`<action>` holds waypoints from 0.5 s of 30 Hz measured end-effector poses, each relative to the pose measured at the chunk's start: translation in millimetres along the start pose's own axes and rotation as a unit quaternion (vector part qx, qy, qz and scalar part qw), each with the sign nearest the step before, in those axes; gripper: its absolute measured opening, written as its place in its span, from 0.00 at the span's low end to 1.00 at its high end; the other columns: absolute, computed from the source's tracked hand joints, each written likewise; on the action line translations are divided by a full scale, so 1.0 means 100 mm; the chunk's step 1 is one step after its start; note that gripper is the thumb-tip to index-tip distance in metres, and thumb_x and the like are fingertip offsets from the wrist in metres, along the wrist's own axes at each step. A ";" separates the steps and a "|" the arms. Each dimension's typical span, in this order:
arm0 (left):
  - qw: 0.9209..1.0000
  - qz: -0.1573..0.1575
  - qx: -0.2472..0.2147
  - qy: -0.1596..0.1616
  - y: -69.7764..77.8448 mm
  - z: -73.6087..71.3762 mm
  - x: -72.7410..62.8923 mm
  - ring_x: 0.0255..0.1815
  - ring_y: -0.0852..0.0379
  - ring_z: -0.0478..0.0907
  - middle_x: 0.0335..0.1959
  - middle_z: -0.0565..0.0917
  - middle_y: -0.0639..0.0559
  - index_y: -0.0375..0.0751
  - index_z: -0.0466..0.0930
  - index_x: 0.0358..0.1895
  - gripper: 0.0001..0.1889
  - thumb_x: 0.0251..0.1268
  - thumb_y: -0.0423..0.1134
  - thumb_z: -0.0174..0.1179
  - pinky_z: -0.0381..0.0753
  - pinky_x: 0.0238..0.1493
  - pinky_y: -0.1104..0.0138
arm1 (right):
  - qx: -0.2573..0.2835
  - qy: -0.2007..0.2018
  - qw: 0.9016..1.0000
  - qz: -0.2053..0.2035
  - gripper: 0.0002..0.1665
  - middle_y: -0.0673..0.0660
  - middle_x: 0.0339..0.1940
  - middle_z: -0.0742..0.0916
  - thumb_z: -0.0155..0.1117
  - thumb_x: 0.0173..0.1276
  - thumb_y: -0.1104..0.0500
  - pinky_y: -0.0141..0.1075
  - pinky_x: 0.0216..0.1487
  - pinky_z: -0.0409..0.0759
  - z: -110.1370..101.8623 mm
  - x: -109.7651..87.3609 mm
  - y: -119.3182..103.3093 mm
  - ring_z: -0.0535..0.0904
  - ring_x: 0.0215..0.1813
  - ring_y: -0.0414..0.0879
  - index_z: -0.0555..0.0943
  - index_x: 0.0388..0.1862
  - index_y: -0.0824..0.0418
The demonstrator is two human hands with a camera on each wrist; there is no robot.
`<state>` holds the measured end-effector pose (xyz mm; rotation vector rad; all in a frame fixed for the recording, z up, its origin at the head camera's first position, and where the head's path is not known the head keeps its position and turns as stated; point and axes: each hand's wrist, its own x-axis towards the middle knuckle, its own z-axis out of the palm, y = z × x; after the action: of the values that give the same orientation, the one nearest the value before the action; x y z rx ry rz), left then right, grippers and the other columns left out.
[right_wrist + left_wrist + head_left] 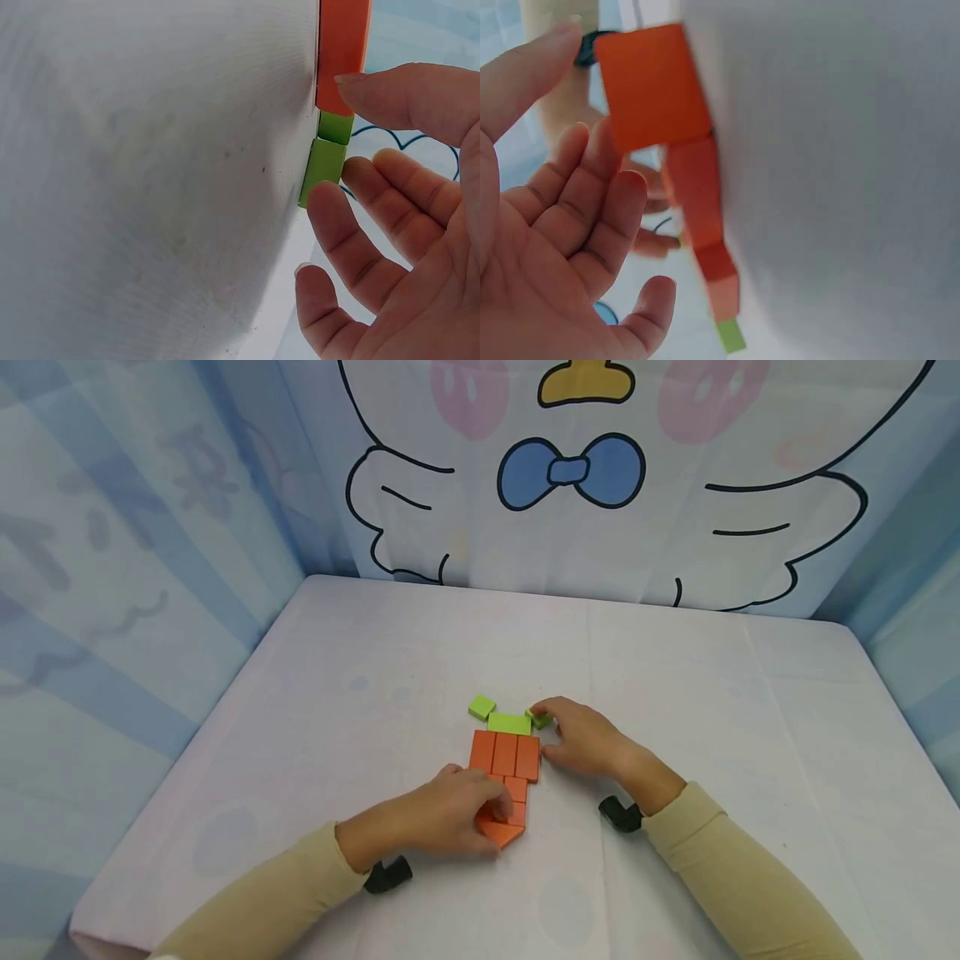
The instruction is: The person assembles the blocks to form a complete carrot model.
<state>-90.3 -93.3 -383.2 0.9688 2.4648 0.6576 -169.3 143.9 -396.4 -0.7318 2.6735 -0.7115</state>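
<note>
Flat orange blocks [506,753] lie together on the white tabletop, with a pointed orange block [501,833] at the near end. Beyond them sit a green rectangular block [509,723], a small green block [482,707] at its left corner and another small green block [323,172] at its right. My left hand [453,810] is over the near orange blocks, fingers loosely bent and partly covering them. Beside the right edge is my right hand [588,739]; its thumb [390,97] rests against an orange block and its fingertips are at the right green block, with nothing gripped.
The white cloth-covered table [360,677] reaches to a curtain [570,552] printed with a cartoon figure at the back. Striped blue curtains [135,593] hang at the sides. A black wrist device [388,875] sits by the left cuff, another [621,814] by the right.
</note>
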 end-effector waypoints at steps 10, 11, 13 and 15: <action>0.986 -0.094 -0.074 0.116 -0.36 -0.35 0.20 0.53 0.52 0.75 0.50 0.81 0.52 0.40 0.77 0.56 0.20 0.64 0.40 0.70 0.76 0.54 0.60 | -0.005 -0.001 1.000 0.000 0.31 0.62 0.62 0.79 0.64 0.66 0.63 0.48 0.58 0.77 0.00 0.00 0.01 0.79 0.53 0.54 0.71 0.67 0.68; 0.984 -0.106 -0.073 0.126 -0.41 -0.37 0.23 0.54 0.51 0.75 0.51 0.81 0.51 0.40 0.77 0.57 0.20 0.65 0.40 0.69 0.76 0.54 0.60 | -0.005 -0.001 1.000 -0.001 0.31 0.62 0.62 0.79 0.64 0.66 0.63 0.48 0.58 0.77 0.00 0.00 0.01 0.79 0.53 0.54 0.71 0.67 0.68; 0.978 -0.132 -0.077 0.141 -0.50 -0.39 0.29 0.55 0.51 0.75 0.53 0.80 0.49 0.38 0.76 0.59 0.21 0.66 0.41 0.68 0.76 0.56 0.59 | -0.003 -0.001 1.000 0.000 0.30 0.62 0.62 0.79 0.64 0.67 0.63 0.48 0.58 0.77 0.00 0.00 0.01 0.79 0.53 0.54 0.71 0.67 0.68; 0.972 -0.156 -0.087 0.150 -0.58 -0.41 0.34 0.57 0.50 0.74 0.55 0.80 0.49 0.38 0.75 0.60 0.22 0.66 0.41 0.68 0.76 0.57 0.58 | -0.001 -0.002 1.000 0.000 0.30 0.62 0.62 0.79 0.64 0.67 0.63 0.48 0.58 0.76 0.00 0.00 0.01 0.79 0.52 0.53 0.71 0.67 0.68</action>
<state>-165.2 -117.7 -389.4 0.4254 2.6793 0.9445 -169.5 144.8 -396.9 -0.7316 2.6708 -0.7070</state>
